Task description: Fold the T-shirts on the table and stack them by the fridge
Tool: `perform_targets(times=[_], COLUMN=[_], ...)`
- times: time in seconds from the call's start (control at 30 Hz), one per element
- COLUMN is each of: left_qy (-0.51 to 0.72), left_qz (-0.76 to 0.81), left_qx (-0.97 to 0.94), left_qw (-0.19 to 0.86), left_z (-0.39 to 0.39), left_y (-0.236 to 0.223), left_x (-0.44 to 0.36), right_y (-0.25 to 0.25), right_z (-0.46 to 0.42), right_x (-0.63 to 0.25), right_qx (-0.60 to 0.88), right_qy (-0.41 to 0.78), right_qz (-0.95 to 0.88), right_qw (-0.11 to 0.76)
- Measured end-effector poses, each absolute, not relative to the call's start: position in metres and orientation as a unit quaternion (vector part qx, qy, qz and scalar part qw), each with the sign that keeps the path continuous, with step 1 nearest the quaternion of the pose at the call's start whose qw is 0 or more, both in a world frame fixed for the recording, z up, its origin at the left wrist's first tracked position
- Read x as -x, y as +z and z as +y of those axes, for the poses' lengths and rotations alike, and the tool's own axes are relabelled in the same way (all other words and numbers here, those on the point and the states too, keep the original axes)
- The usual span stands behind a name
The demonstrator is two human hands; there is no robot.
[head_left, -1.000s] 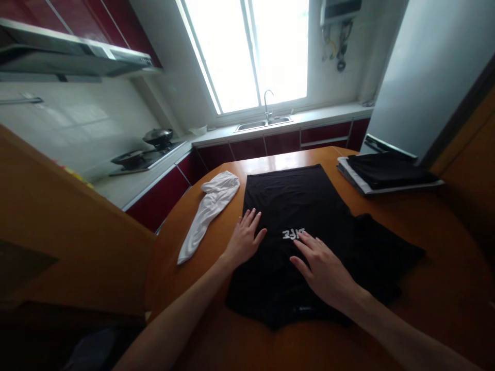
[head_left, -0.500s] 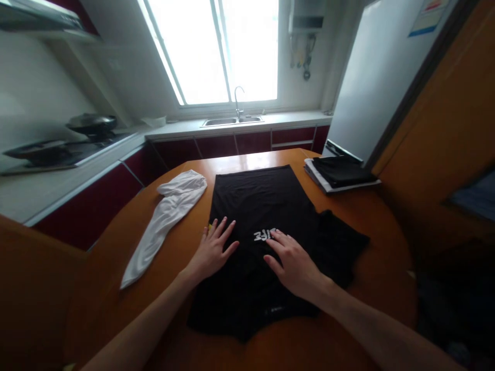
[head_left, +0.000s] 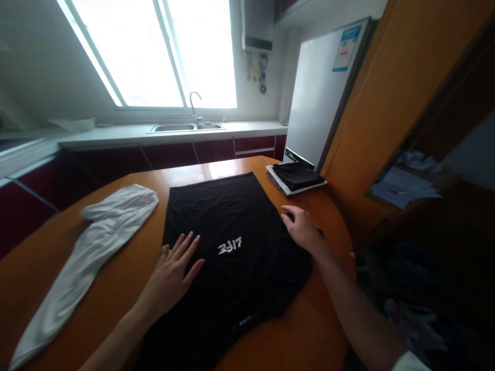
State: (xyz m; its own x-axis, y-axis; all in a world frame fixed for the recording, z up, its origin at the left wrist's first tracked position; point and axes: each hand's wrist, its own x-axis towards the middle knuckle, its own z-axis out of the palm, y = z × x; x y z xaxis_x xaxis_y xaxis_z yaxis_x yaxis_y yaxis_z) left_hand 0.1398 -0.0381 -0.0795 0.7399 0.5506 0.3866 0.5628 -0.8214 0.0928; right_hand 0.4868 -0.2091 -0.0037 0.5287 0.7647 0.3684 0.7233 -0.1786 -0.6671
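Observation:
A black T-shirt (head_left: 216,216) lies spread flat on the wooden table (head_left: 309,319), its white lettering upside down to me. My left hand (head_left: 176,268) rests flat on the shirt's left side, fingers stretched and apart. By the left edge, next to those fingertips, shows a small yellow spot. At the right edge, near the sleeve, is my right hand (head_left: 301,229), its fingers bent and thumb a little apart, with no cloth visible between them. The sleeve is largely hidden behind that hand and forearm.
A crumpled white garment (head_left: 93,252) lies on the table's left. Folded clothes (head_left: 297,176) are stacked at the back right, black on top. Beyond are a counter with a sink (head_left: 174,128) and a fridge (head_left: 320,93). Papers (head_left: 402,185) sit on a shelf at right.
My right hand has moved from the lettering to the shirt's right edge, and its fingers are more bent. My left hand stays on the shirt. The view has turned right.

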Motion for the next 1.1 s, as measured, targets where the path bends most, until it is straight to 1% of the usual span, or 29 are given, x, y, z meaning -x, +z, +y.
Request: perform_targets(times=[0.03, 0.1, 0.23, 0.27, 0.33, 0.5, 0.57, 0.67, 0.77, 0.87, 0.93, 1.0, 1.07, 1.1], left_qy=[-0.210, -0.218, -0.212, -0.210, -0.207, -0.208, -0.212, -0.211, -0.208, -0.207, -0.207, -0.207, -0.207, -0.206], left_qz=[-0.295, -0.288, -0.279, -0.279, -0.279, -0.286, -0.288, -0.293, -0.297, -0.298, -0.298, -0.298, -0.298, -0.297], left_qx=[0.932, 0.932, 0.936, 0.937, 0.938, 0.935, 0.933, 0.932, 0.931, 0.931, 0.931, 0.931, 0.931, 0.932], left_qw=[0.014, 0.010, -0.007, -0.011, -0.021, -0.033, -0.036, -0.040, -0.043, -0.041, -0.038, -0.034, -0.032, -0.032], left_z=[-0.039, -0.040, -0.039, -0.038, -0.036, -0.037, -0.039, -0.041, -0.041, -0.042, -0.042, -0.043, -0.045, -0.045], left_y=[-0.079, -0.079, -0.086, -0.088, -0.091, -0.089, -0.086, -0.083, -0.082, -0.082, -0.082, -0.080, -0.079, -0.078], left_x=[-0.141, -0.142, -0.145, -0.145, -0.146, -0.146, -0.146, -0.147, -0.148, -0.149, -0.149, -0.148, -0.147, -0.146], right_y=[-0.006, -0.016, -0.045, -0.051, -0.060, -0.064, -0.060, -0.049, -0.029, -0.006, 0.006, 0.013, 0.017, 0.017], right_z=[-0.216, -0.233, -0.261, -0.264, -0.265, -0.258, -0.255, -0.251, -0.246, -0.240, -0.237, -0.234, -0.228, -0.223], right_x=[-0.506, -0.540, -0.576, -0.580, -0.584, -0.586, -0.586, -0.581, -0.559, -0.517, -0.488, -0.467, -0.463, -0.468], right_qx=[0.798, 0.851, 0.909, 0.915, 0.920, 0.918, 0.911, 0.881, 0.822, 0.761, 0.730, 0.693, 0.668, 0.669], right_qy=[0.003, -0.022, -0.019, -0.012, 0.000, 0.051, 0.080, 0.096, 0.080, 0.062, 0.090, 0.173, 0.233, 0.236], right_qz=[-0.438, -0.379, -0.361, -0.360, -0.355, -0.346, -0.348, -0.368, -0.424, -0.489, -0.533, -0.586, -0.606, -0.600], right_qw=[0.413, 0.363, 0.210, 0.184, 0.165, 0.186, 0.207, 0.283, 0.372, 0.421, 0.417, 0.384, 0.365, 0.369])
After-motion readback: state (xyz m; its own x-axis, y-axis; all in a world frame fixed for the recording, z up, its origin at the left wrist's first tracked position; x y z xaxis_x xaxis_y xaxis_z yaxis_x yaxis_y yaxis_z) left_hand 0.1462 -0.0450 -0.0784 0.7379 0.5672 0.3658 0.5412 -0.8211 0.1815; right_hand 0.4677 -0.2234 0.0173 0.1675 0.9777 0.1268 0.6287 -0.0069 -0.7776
